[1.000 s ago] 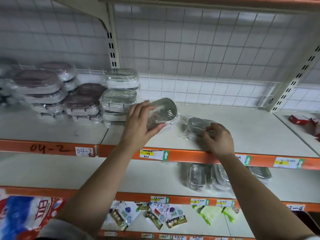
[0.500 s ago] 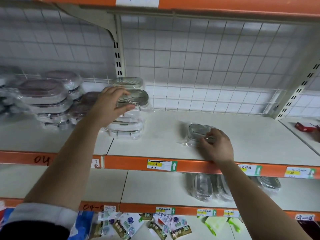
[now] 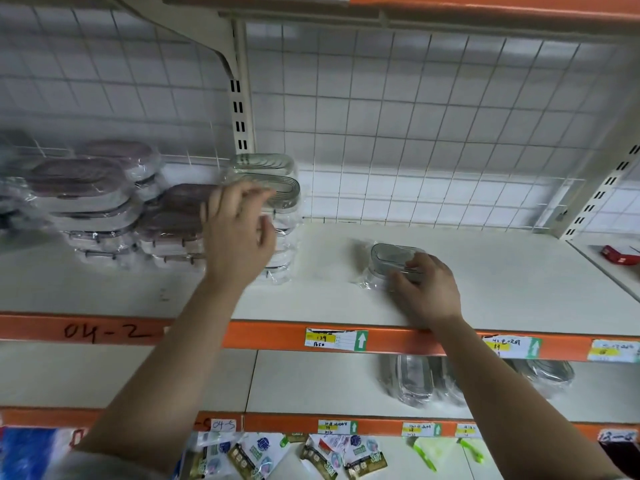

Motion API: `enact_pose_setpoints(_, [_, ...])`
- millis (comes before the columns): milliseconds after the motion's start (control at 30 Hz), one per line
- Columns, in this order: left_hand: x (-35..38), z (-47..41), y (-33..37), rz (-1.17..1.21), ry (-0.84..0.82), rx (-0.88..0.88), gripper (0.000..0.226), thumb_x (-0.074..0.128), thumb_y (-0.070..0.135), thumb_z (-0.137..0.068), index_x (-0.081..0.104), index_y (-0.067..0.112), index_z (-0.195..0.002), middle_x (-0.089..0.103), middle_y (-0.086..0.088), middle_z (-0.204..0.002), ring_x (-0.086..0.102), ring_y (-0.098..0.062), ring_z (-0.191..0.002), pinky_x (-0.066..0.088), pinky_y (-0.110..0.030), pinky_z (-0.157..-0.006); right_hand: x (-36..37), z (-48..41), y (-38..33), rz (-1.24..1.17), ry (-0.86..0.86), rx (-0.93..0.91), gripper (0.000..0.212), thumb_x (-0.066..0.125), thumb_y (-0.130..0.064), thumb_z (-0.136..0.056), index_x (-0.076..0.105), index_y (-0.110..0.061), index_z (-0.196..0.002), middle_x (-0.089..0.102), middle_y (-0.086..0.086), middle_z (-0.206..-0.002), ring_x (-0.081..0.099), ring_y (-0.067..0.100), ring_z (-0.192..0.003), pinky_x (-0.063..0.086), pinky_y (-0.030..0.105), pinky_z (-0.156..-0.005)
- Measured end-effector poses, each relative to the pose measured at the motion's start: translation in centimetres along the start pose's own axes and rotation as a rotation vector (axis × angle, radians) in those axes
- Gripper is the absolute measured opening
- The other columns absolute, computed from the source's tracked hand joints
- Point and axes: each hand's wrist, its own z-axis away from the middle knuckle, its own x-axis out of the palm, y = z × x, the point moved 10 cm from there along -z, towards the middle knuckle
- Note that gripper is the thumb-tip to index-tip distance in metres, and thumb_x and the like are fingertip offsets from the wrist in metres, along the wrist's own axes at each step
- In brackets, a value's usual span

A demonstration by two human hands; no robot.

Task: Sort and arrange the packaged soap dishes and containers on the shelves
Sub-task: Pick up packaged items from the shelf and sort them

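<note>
A store shelf [image 3: 485, 299], white w/ an orange front edge, stands before a wire grid back [image 3: 415, 116]. At 10 o'clock from the middle of the view there is a stack of clear soap dishes [image 3: 277, 188], each in plastic wrap, close to the grid. Just beside it, toward 9 o'clock, the brown-lid containers [image 3: 79, 178] lie in several piles, also wrapped. The left hand [image 3: 239, 237] is in front of the stack, at approx. 9 o'clock. Its fingers [image 3: 249, 199] are spread and relaxed and hold nothing, w/ the tips at the top dish. The view is blurred there, so I cannot tell if they touch it. At 3 to 4 o'clock a single soap dish [image 3: 388, 254] in its bag lies flat on the shelf, well apart from the stack. The right hand [image 3: 429, 289] grips its near end, w/ the fingers curled over the top. On the lower shelf [image 3: 311, 382], at 5 o'clock, lie more wrapped dishes [image 3: 415, 379]. A red box [image 3: 620, 254] is at the far 3 o'clock edge.
</note>
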Motion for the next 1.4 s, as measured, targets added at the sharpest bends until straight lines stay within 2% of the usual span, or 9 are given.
enact_pose_setpoints(100, [0.9, 3.9, 3.2, 0.115, 0.050, 0.122, 0.019, 0.063, 0.017, -0.080, 0.070, 0.007, -0.095, 0.062, -0.012, -0.095, 0.056, -0.032, -0.089, 0.044, -0.041, -0.078, 1.3, -0.7, -1.2, -0.008, -0.023, -0.039, 0.027, 0.068, -0.033, -0.085, 0.062, -0.015, -0.104, 0.063, 0.003, -0.109, 0.053, 0.029, -0.112, 0.047, 0.038, -0.087])
enact_pose_setpoints(233, [4.9, 7.8, 5.2, 0.172, -0.178, 0.140, 0.019, 0.057, 0.026, -0.084, 0.068, 0.011, -0.083, 0.062, -0.003, -0.083, 0.057, -0.026, -0.077, 0.044, -0.039, -0.072, 4.3, -2.1, -2.9, 0.056, -0.089, -0.070, 0.031, 0.061, -0.033, -0.090, 0.063, -0.018, -0.117, 0.056, 0.000, -0.133, 0.040, 0.031, -0.134, 0.029, 0.035, -0.108])
enact_pose_setpoints(400, [6.9, 8.9, 4.5, 0.138, -0.267, 0.097, 0.018, 0.053, 0.026, -0.087, 0.060, 0.013, -0.076, 0.058, 0.001, -0.073, 0.054, -0.025, -0.068, 0.044, -0.039, -0.066, 6.5, -3.6, -6.3, 0.084, -0.059, -0.096, 0.034, 0.060, -0.014, -0.089, 0.067, -0.022, -0.121, 0.044, 0.015, -0.134, 0.039, 0.037, -0.122, 0.035, 0.034, -0.098])
enact_pose_setpoints(600, [7.3, 9.1, 4.5, 0.082, -0.286, 0.109, 0.015, 0.052, 0.023, -0.086, 0.057, 0.014, -0.075, 0.054, -0.001, -0.068, 0.051, -0.024, -0.066, 0.044, -0.037, -0.066, 8.9, -5.1, -9.2, 0.010, -0.111, -0.109, 0.041, 0.059, -0.003, -0.085, 0.068, -0.017, -0.122, 0.049, 0.013, -0.118, 0.047, 0.031, -0.114, 0.038, 0.026, -0.087])
enact_pose_setpoints(833, [7.1, 9.1, 4.7, 0.066, -0.270, 0.138, 0.015, 0.054, 0.022, -0.084, 0.058, 0.013, -0.073, 0.053, -0.002, -0.065, 0.052, -0.025, -0.065, 0.046, -0.038, -0.068, 9.7, -5.4, -10.5, 0.027, -0.171, -0.158, 0.043, 0.059, -0.011, -0.084, 0.064, -0.016, -0.126, 0.054, 0.009, -0.127, 0.045, 0.033, -0.122, 0.041, 0.033, -0.096])
enact_pose_setpoints(933, [7.1, 9.1, 4.6, 0.064, -0.266, 0.136, 0.015, 0.054, 0.022, -0.085, 0.058, 0.013, -0.073, 0.054, -0.002, -0.065, 0.053, -0.026, -0.065, 0.046, -0.039, -0.067, 9.7, -4.9, -10.4, 0.083, -0.227, -0.172, 0.046, 0.054, -0.013, -0.088, 0.055, -0.015, -0.134, 0.051, 0.005, -0.138, 0.036, 0.032, -0.135, 0.033, 0.040, -0.109])
enact_pose_setpoints(1033, [7.0, 9.1, 4.4, 0.056, -0.268, 0.123, 0.015, 0.054, 0.023, -0.085, 0.058, 0.014, -0.074, 0.054, -0.001, -0.065, 0.053, -0.026, -0.064, 0.044, -0.039, -0.066, 8.7, -3.9, -9.9, 0.092, -0.235, -0.191, 0.047, 0.054, -0.012, -0.090, 0.052, -0.012, -0.137, 0.050, 0.005, -0.141, 0.034, 0.032, -0.137, 0.027, 0.036, -0.112])
enact_pose_setpoints(1267, [6.6, 8.8, 5.6, 0.081, -0.294, 0.162, 0.019, 0.052, 0.022, -0.088, 0.064, 0.011, -0.079, 0.061, -0.002, -0.070, 0.058, -0.027, -0.067, 0.044, -0.037, -0.068, 1.7, -0.1, -5.7, 0.021, -0.067, -0.171, 0.037, 0.058, -0.006, -0.088, 0.061, -0.005, -0.125, 0.057, 0.012, -0.130, 0.045, 0.034, -0.124, 0.034, 0.032, -0.103])
enact_pose_setpoints(1400, [5.8, 10.1, 8.4, 0.206, -0.273, 0.066, 0.021, 0.050, 0.024, -0.090, 0.065, 0.011, -0.081, 0.063, 0.000, -0.074, 0.060, -0.027, -0.070, 0.047, -0.039, -0.069, -3.5, 2.8, -1.9, 0.007, 0.044, -0.176, 0.033, 0.061, -0.006, -0.085, 0.065, -0.005, -0.118, 0.061, 0.012, -0.122, 0.049, 0.036, -0.117, 0.037, 0.034, -0.100])
